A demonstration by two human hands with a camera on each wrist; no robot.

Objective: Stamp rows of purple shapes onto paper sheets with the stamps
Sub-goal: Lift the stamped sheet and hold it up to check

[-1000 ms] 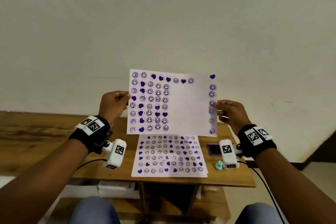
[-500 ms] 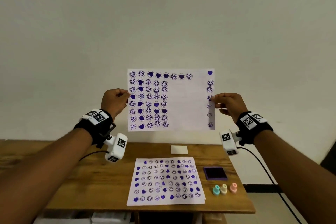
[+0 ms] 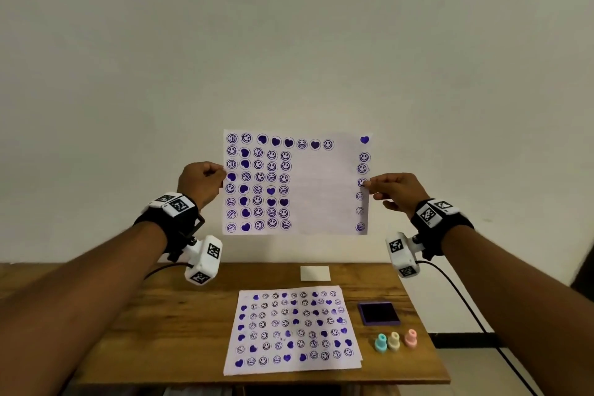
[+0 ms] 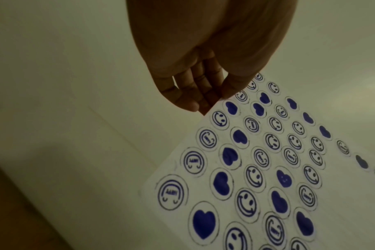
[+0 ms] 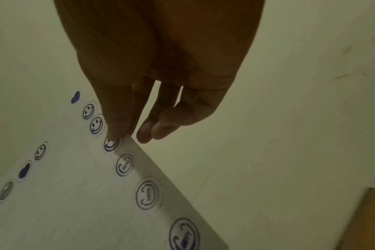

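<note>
Holding a partly stamped paper sheet point(image 3: 321, 183) upright in the air before the wall, well above the wooden table point(image 3: 167, 325); stamped face toward the head camera, long axis horizontal. Left hand point(image 3: 201, 183) pinches the sheet's left edge, thumb on the printed face, fingers curled behind (left wrist view). Right hand point(image 3: 397, 191) pinches the right edge, thumb tip on a smiley print, index finger behind, remaining fingers loose and off the paper.

Sheet content: purple smileys and hearts fill five columns at left, one row along the top, one column down the right edge; middle-right area blank.

On the table: a fully stamped sheet point(image 3: 292, 329) lies flat, long axis also left-right. To its right, a purple ink pad point(image 3: 379, 313). Nearer than the pad, three stamps stand upright in a row: teal stamp point(image 3: 381, 343), cream stamp point(image 3: 393, 341), pink stamp point(image 3: 411, 337). A small white card point(image 3: 315, 273) lies at the table's far edge.
</note>
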